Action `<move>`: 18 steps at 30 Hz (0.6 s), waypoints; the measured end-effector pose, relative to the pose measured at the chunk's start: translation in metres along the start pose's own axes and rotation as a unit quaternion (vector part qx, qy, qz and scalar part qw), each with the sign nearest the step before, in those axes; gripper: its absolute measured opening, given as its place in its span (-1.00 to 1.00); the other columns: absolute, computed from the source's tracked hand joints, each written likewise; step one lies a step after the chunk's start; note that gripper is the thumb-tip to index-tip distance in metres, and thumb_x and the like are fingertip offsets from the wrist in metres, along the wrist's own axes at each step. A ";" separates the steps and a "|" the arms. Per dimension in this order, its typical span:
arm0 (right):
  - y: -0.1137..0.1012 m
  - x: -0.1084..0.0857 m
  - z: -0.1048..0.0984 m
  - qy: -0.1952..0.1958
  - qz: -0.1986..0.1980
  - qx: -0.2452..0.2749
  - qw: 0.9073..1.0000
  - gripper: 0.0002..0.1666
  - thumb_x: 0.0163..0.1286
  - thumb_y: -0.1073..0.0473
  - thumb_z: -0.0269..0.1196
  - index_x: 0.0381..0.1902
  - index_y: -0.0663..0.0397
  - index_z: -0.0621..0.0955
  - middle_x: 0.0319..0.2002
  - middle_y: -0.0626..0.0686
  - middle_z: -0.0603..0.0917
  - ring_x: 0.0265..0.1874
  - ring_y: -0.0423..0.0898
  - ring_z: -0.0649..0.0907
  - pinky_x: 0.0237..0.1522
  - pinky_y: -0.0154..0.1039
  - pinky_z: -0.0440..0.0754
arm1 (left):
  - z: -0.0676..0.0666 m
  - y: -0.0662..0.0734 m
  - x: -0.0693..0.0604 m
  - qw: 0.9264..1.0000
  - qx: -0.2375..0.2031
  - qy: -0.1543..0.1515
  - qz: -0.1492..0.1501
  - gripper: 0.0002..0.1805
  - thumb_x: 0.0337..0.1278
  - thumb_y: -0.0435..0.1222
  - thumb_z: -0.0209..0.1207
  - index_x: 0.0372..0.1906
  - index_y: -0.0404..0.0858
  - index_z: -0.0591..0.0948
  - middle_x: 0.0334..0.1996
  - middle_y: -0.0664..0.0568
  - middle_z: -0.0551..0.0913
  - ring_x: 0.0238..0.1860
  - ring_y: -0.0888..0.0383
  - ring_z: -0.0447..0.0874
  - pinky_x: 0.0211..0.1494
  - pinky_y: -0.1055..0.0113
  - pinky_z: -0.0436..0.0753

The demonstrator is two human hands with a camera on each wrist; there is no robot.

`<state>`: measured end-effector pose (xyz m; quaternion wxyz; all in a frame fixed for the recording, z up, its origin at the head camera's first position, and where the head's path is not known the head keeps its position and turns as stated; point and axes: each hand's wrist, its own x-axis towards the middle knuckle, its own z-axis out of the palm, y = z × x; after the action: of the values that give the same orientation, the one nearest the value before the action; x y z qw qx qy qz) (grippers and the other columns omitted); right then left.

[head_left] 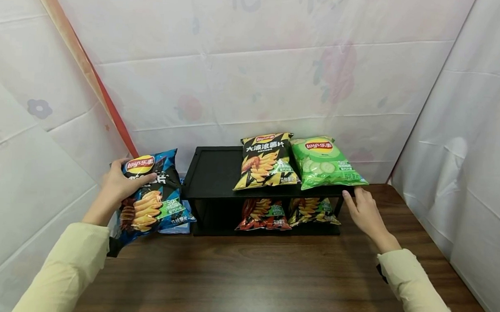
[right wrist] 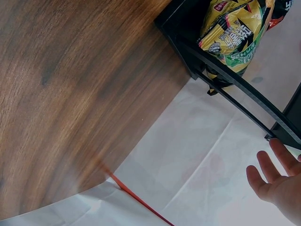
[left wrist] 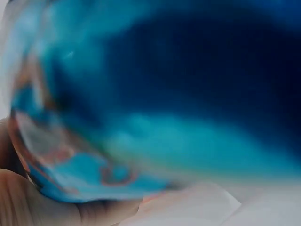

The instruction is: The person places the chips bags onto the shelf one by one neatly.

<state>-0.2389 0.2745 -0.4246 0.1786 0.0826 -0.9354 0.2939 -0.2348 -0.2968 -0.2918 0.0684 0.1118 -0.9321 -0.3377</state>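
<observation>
My left hand [head_left: 120, 186] grips a blue and black bag of potato chips [head_left: 159, 196] by its left side, thumb across the front, to the left of a black two-tier rack [head_left: 216, 168]. In the left wrist view the blue bag [left wrist: 141, 94] fills most of the picture, blurred. My right hand [head_left: 367, 217] is at the right end of the rack's upper shelf. In the right wrist view its extended fingers [right wrist: 267, 165] reach the shelf's edge. A yellow and black chip bag [head_left: 268, 162] and a green chip bag [head_left: 326, 163] lie on the upper shelf.
On the lower shelf are a red chip bag [head_left: 264, 215] and another yellow one [head_left: 314, 211]. A light blue package [head_left: 181, 228] shows partly behind the held bag. The rack stands on a brown wooden table [head_left: 246, 275], with white printed curtains [head_left: 277, 83] around it.
</observation>
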 end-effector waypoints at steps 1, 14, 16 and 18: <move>0.000 0.000 0.000 -0.002 0.002 0.001 1.000 -0.42 0.47 -0.09 -0.21 -0.04 0.40 0.32 -0.16 0.45 0.38 -0.11 0.37 0.37 -0.26 0.19 0.31 | 0.000 0.003 0.000 1.000 -0.001 0.003 0.006 0.17 -0.10 0.24 0.15 0.40 -0.39 -0.13 0.18 -0.51 0.16 0.10 -0.32 0.23 0.05 -0.18 0.45; -0.001 0.000 -0.002 -0.012 0.008 -0.001 1.000 -0.34 0.47 -0.11 -0.23 0.08 0.47 0.29 -0.03 0.53 0.34 -0.06 0.41 0.35 -0.16 0.28 0.32 | -0.001 0.030 0.005 1.000 -0.009 0.001 0.023 0.17 -0.14 0.26 0.16 0.42 -0.29 -0.12 0.21 -0.47 0.14 0.15 -0.30 0.17 0.13 -0.23 0.36; -0.001 0.000 -0.002 -0.013 0.009 -0.001 1.000 -0.31 0.47 -0.11 -0.23 0.14 0.47 0.26 0.00 0.54 0.33 -0.03 0.42 0.34 -0.13 0.31 0.31 | 0.000 0.036 0.006 1.000 -0.014 -0.002 0.026 0.17 -0.15 0.26 0.17 0.42 -0.28 -0.12 0.21 -0.47 0.13 0.16 -0.30 0.15 0.13 -0.23 0.35; -0.001 0.000 -0.001 -0.013 0.009 -0.002 1.000 -0.32 0.47 -0.11 -0.23 0.13 0.47 0.26 -0.01 0.53 0.33 -0.04 0.41 0.35 -0.14 0.30 0.31 | 0.003 0.042 0.006 0.999 -0.017 -0.006 0.030 0.17 -0.15 0.26 0.17 0.42 -0.27 -0.11 0.21 -0.46 0.13 0.16 -0.29 0.14 0.13 -0.22 0.36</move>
<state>-0.2382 0.2747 -0.4233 0.1638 0.0780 -0.9389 0.2926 -0.2482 -0.2649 -0.2662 0.0749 0.0809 -0.9296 -0.3518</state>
